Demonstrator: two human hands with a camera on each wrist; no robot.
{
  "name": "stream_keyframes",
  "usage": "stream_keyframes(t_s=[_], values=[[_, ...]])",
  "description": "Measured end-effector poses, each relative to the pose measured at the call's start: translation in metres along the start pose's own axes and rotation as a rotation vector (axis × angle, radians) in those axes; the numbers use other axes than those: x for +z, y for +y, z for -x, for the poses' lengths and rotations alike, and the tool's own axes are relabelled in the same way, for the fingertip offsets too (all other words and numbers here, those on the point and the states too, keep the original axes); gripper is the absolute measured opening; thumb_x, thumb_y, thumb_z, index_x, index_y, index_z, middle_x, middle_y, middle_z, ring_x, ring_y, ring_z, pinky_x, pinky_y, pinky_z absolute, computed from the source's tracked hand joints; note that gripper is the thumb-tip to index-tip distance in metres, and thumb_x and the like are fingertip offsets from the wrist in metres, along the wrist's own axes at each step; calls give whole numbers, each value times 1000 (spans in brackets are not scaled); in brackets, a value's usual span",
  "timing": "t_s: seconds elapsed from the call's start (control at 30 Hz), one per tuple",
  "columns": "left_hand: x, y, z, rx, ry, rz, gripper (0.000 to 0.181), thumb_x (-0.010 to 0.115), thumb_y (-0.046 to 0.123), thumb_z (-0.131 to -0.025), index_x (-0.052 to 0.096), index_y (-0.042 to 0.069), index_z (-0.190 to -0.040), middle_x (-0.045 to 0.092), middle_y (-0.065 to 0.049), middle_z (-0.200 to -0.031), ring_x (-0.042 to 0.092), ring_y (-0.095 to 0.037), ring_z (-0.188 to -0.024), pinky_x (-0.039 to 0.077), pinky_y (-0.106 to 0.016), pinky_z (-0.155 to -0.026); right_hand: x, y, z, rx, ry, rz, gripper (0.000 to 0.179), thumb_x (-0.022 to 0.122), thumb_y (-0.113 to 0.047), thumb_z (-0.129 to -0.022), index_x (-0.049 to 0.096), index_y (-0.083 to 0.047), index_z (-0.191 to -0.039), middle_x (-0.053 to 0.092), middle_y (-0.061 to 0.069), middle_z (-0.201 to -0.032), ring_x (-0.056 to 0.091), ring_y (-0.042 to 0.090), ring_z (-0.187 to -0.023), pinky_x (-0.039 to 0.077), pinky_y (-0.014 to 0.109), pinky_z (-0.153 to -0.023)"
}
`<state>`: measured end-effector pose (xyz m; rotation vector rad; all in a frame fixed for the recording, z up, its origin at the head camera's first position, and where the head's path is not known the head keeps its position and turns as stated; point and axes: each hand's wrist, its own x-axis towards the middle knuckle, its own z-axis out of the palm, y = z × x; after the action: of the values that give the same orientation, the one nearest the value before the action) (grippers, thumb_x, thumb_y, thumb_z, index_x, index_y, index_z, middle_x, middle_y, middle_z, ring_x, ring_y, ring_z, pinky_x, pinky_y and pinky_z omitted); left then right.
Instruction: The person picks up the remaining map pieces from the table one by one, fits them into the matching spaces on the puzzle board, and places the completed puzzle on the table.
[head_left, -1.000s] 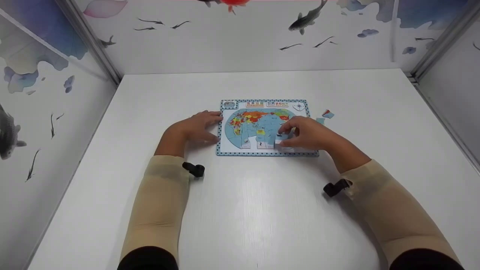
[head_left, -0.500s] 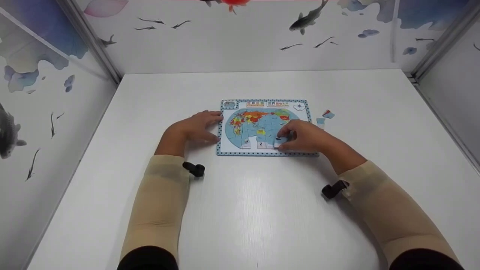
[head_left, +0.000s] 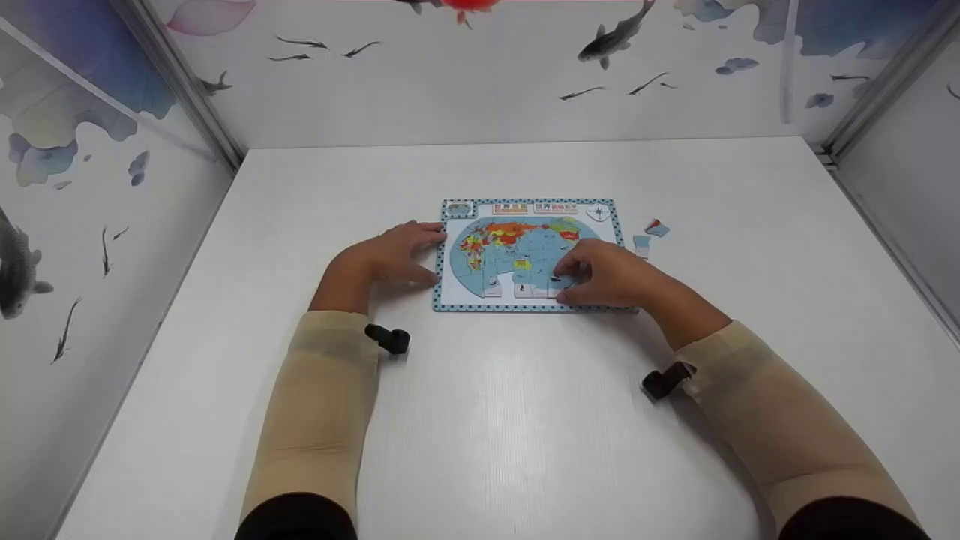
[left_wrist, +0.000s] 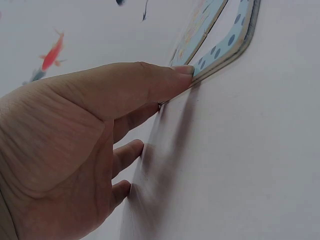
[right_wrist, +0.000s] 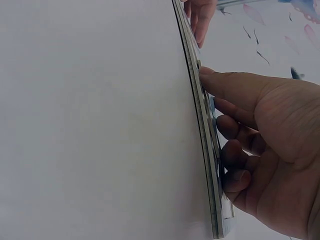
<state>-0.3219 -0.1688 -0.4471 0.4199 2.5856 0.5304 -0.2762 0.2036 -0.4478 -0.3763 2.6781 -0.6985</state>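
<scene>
Although the right hand (head_left: 611, 271) covers the lower right of the world-map puzzle board (head_left: 465, 302), most of the board shows in the head view: flat on the white table (head_left: 487, 420), dotted blue border, lettering along its far side too blurred to read.

Right hand: thumb and index finger close together, pinching a small puzzle piece (head_left: 555, 285) at the map's lower edge. Only the left part of this piece is visible; it bears a dark mark too small to identify. Right wrist view: board nearly edge-on, other fingers curled; cannot tell whether the piece sits flush. A white gap shows in the map, left of the held piece.

Left hand (head_left: 394, 255): fingers spread and relaxed, at the board's left edge. Left wrist view: thumb touches the border by a rounded corner; index finger largely hidden behind the thumb; most of the board cut off at the top.

Right of the board: a multicoloured piece (head_left: 657, 228), and near it a pale blue piece (head_left: 641, 243), partly hidden by the right hand.

Sleeves (head_left: 322, 397) beige, black at the cut-off lower ends. Back wall (head_left: 487, 97): printed fish, the red one cropped.
</scene>
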Motion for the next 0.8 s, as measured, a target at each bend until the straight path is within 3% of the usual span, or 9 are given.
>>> stream_keyframes(t_s=[0.3, 0.8], values=[[1, 0, -1, -4, 1, -12, 88, 79, 42, -92, 35, 39, -168, 17, 14, -181, 2, -25, -172, 11, -63, -137, -1, -2, -1, 61, -11, -6, 41, 92, -39, -85, 79, -27, -122, 72, -4, -113, 61, 24, -105, 52, 36, -88], [0, 0, -1, 4, 1, -8, 87, 80, 42, -92, 35, 39, -168, 17, 14, -181, 3, -24, -172, 12, -62, -137, -3, -1, 0, 48, -13, -8, 45, 92, -41, -83, 78, -26, -123, 70, -1, -112, 61, 24, -105, 53, 36, -89]])
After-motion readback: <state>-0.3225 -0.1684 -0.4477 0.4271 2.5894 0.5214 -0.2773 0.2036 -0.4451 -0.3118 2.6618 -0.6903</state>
